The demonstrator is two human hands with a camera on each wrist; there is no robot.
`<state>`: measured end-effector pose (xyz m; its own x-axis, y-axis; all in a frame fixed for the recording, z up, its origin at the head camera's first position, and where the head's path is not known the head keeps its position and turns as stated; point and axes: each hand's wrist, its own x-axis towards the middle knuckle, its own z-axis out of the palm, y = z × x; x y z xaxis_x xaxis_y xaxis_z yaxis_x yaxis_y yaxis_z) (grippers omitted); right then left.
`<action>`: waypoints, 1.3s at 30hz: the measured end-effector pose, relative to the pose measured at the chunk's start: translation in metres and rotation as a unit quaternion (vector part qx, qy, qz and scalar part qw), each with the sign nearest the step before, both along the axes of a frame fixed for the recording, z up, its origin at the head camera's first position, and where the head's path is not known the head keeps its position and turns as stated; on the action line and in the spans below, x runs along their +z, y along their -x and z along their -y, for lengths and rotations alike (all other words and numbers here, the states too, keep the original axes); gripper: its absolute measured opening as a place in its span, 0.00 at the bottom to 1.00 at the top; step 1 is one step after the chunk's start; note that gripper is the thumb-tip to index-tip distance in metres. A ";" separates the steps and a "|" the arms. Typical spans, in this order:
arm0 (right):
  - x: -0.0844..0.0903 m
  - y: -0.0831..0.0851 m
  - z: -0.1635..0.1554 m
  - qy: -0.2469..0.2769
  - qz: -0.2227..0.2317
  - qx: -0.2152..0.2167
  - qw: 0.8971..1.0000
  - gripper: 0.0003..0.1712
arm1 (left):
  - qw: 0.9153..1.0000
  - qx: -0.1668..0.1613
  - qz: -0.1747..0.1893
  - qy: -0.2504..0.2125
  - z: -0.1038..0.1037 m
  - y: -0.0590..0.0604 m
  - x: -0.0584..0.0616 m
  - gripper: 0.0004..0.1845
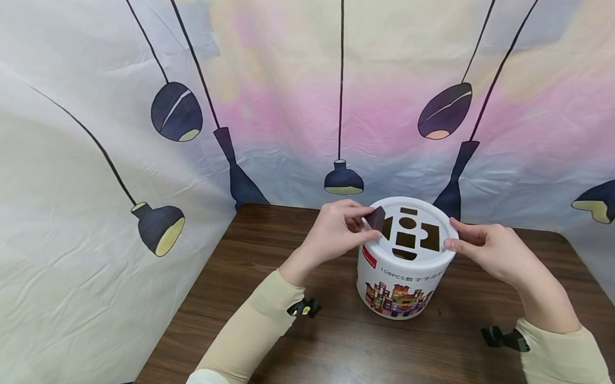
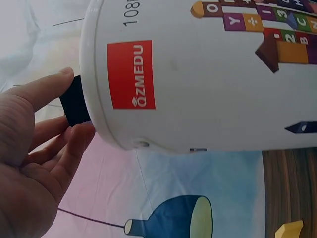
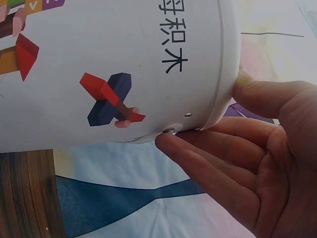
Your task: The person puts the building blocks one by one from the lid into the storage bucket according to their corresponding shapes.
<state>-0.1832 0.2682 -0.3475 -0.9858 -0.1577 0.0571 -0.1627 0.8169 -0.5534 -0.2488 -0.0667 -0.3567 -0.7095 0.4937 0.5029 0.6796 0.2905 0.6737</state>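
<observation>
**Getting a block through the shape-sorter lid without fighting it**

So here's the setup: a white block bucket (image 1: 404, 265) stands upright on the wooden desk (image 1: 331, 353), near the middle, with its shape-sorter lid (image 1: 430, 211) on top. The left hand (image 1: 336, 233) pinches a small dark block (image 1: 375, 218) between thumb and fingers, right at the lid's left edge, just beside the cut-out holes. In the left wrist view the same block (image 2: 75, 101) sits tight against the bucket's rim. The right hand (image 1: 490, 248) holds the opposite side, thumb on top of the lid rim and fingers (image 3: 198, 153) curled under it against the wall.

My take on doing this well: match the shape first. Look at the block's outline and choose the hole that fits before moving over it. Turn the block in the fingertips until its edges line up, then lower it straight down. Don't force it at a slant, it'll likely jam on the edge. Holding the bucket with the right hand looks smart to me, since a push on one side could tip or slide it. I can't tell the block's exact shape from here.
</observation>
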 end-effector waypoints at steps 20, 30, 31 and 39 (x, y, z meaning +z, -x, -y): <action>0.000 0.000 0.001 0.005 0.004 0.001 1.000 0.45 | 0.984 0.075 -0.002 0.163 -0.030 -0.003 0.014 0.29; 0.000 -0.001 0.002 0.012 0.008 -0.003 1.000 0.45 | 0.975 0.084 0.014 0.204 -0.034 -0.003 0.017 0.28; 0.000 -0.001 0.002 0.012 0.008 -0.003 1.000 0.45 | 0.974 0.086 0.014 0.208 -0.035 -0.003 0.017 0.28; -0.001 -0.001 0.001 0.009 0.008 -0.005 1.000 0.45 | 0.972 0.084 0.012 0.220 -0.034 -0.003 0.017 0.28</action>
<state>-0.1820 0.2668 -0.3484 -0.9881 -0.1474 0.0433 -0.1456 0.8079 -0.5710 -0.2459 -0.0323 -0.3395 -0.8074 0.5335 0.2520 0.5835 0.6588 0.4749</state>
